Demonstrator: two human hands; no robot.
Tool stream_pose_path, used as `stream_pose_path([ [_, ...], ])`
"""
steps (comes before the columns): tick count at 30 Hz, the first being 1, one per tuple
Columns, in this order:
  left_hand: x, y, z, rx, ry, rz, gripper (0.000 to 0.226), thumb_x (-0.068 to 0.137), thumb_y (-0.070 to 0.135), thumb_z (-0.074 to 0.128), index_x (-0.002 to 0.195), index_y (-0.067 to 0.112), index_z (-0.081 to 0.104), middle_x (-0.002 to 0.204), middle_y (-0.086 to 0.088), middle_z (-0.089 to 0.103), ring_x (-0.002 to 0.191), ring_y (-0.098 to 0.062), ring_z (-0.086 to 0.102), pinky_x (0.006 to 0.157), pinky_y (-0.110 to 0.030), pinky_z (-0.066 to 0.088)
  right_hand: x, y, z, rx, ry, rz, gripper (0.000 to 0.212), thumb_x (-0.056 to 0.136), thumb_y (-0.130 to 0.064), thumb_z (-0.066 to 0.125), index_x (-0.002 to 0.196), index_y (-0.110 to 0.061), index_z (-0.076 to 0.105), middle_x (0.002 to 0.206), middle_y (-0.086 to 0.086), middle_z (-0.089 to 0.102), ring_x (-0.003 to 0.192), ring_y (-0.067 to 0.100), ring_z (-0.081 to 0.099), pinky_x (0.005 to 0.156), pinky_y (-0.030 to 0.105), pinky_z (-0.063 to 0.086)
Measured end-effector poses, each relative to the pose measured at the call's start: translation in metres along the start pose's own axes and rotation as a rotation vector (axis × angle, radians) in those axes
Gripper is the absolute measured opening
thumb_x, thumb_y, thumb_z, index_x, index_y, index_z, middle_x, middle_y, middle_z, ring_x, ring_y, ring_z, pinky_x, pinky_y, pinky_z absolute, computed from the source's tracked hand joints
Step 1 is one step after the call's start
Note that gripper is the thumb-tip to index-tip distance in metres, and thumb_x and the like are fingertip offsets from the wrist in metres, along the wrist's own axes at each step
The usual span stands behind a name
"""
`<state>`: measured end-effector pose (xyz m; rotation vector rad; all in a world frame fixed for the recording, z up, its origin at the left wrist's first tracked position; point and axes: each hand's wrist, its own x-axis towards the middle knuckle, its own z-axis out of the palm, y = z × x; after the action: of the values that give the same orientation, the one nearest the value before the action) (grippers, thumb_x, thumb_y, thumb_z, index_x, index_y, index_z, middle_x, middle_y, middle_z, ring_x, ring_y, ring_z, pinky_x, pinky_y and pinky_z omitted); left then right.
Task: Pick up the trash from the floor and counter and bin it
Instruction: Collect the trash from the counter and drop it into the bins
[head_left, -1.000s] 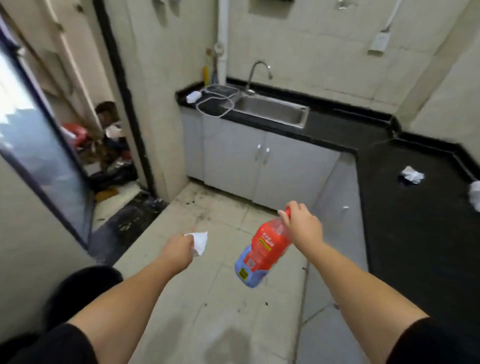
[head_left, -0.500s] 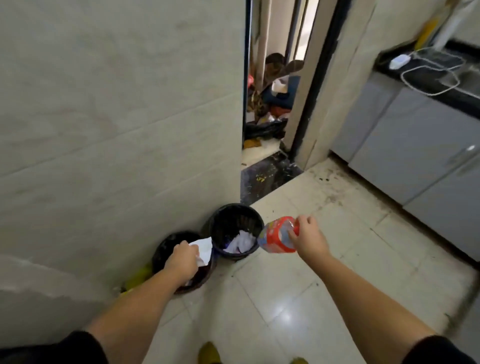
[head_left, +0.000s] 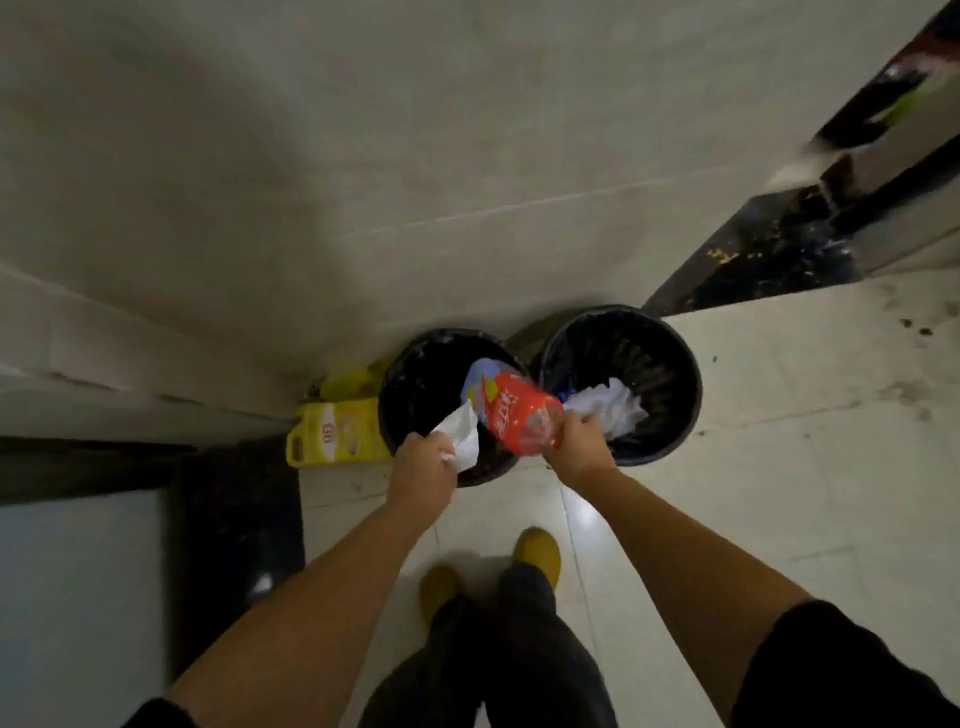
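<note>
Two black round bins stand side by side against the tiled wall. My left hand (head_left: 422, 466) grips a white crumpled paper (head_left: 461, 434) over the near rim of the left bin (head_left: 415, 374). My right hand (head_left: 581, 442) holds a plastic bottle (head_left: 511, 410) with a red label by its neck end. The bottle lies tilted, its blue-and-white base pointing into the left bin's mouth. The right bin (head_left: 670, 364) has white crumpled paper (head_left: 610, 408) in it.
A yellow packet (head_left: 337, 431) leans between the left bin and the wall. A dark speckled threshold (head_left: 753, 260) runs at the upper right. A dark strip (head_left: 234, 519) borders the floor at left. My feet in yellow shoes (head_left: 535, 553) stand on pale floor tiles below the bins.
I have stepped up to the bins and now look straight down on them. Both hands moved forward over the left bin, and the bottle swung so its base points into it.
</note>
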<state>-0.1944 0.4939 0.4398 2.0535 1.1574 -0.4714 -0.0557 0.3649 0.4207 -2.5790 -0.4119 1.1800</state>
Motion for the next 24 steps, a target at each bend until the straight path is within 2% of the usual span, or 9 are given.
stream_pose_path([
  [2,0.031,-0.017,0.020,-0.086,0.059,-0.077,0.024,0.089,-0.002,0.048,0.106,-0.004,0.064,0.112,-0.022,0.053,0.098,-0.040,0.058,0.077,-0.037,0.045,0.048,-0.008,0.043,0.005,-0.052,0.006,0.042,0.100,-0.014,0.037,0.141,-0.005,0.037,0.146,0.018,0.038,0.133,0.034,0.039,0.111,0.040,0.031],
  [3,0.046,-0.024,0.029,-0.140,0.093,-0.101,0.023,0.089,-0.003,0.048,0.106,-0.003,0.064,0.113,-0.022,0.053,0.099,-0.039,0.058,0.077,-0.035,0.045,0.069,-0.011,0.065,-0.017,-0.085,0.001,0.042,0.100,-0.014,0.036,0.141,-0.005,0.036,0.145,0.017,0.039,0.133,0.033,0.039,0.111,0.039,0.031],
  [5,0.074,-0.042,0.046,-0.198,0.160,-0.132,0.021,0.089,-0.002,0.049,0.104,-0.001,0.063,0.115,-0.022,0.051,0.101,-0.037,0.057,0.079,-0.035,0.047,0.107,-0.014,0.114,-0.033,-0.124,0.033,0.046,0.097,-0.021,0.049,0.138,-0.005,0.037,0.139,0.017,0.045,0.126,0.033,0.046,0.107,0.039,0.039],
  [7,0.097,-0.060,0.059,-0.200,0.209,-0.149,0.019,0.090,-0.001,0.050,0.104,0.001,0.062,0.116,-0.019,0.050,0.103,-0.032,0.055,0.078,-0.029,0.043,0.136,-0.014,0.163,0.008,-0.123,0.073,0.053,0.091,-0.025,0.060,0.135,-0.005,0.038,0.134,0.018,0.048,0.120,0.036,0.053,0.102,0.043,0.045],
  [10,0.121,-0.085,0.075,-0.184,0.230,-0.164,0.018,0.090,0.000,0.051,0.104,0.002,0.062,0.117,-0.017,0.049,0.106,-0.028,0.052,0.077,-0.020,0.035,0.157,-0.008,0.209,-0.055,-0.176,0.087,0.048,0.093,-0.018,0.055,0.135,-0.004,0.038,0.133,0.019,0.051,0.121,0.039,0.054,0.101,0.047,0.047],
  [12,0.130,-0.099,0.083,-0.165,0.227,-0.175,0.018,0.089,0.000,0.052,0.103,0.001,0.063,0.116,-0.018,0.050,0.107,-0.028,0.053,0.075,-0.018,0.034,0.167,-0.001,0.222,-0.171,-0.208,0.070,0.045,0.094,-0.017,0.051,0.136,-0.005,0.040,0.132,0.017,0.054,0.121,0.036,0.054,0.099,0.044,0.046],
  [17,0.137,-0.096,0.088,-0.094,0.182,-0.161,0.019,0.088,0.000,0.051,0.103,0.001,0.063,0.116,-0.021,0.052,0.106,-0.032,0.054,0.078,-0.023,0.037,0.167,0.003,0.199,-0.425,-0.242,-0.094,0.036,0.093,-0.018,0.052,0.128,-0.009,0.050,0.123,0.014,0.061,0.115,0.031,0.058,0.099,0.040,0.045],
  [21,0.129,-0.048,0.087,-0.042,0.112,-0.083,0.017,0.087,0.001,0.052,0.100,0.002,0.063,0.114,-0.019,0.052,0.104,-0.033,0.055,0.082,-0.031,0.044,0.153,0.020,0.143,-0.374,-0.042,-0.347,0.032,0.092,-0.017,0.052,0.123,-0.011,0.052,0.123,0.014,0.058,0.117,0.034,0.053,0.104,0.040,0.038],
  [24,0.128,0.007,0.095,0.008,0.070,0.028,0.018,0.085,0.001,0.053,0.099,0.002,0.064,0.113,-0.019,0.054,0.105,-0.033,0.054,0.089,-0.035,0.044,0.143,0.058,0.092,-0.320,0.066,-0.316,0.038,0.092,-0.014,0.048,0.130,-0.012,0.048,0.130,0.014,0.053,0.126,0.034,0.045,0.110,0.044,0.030],
])
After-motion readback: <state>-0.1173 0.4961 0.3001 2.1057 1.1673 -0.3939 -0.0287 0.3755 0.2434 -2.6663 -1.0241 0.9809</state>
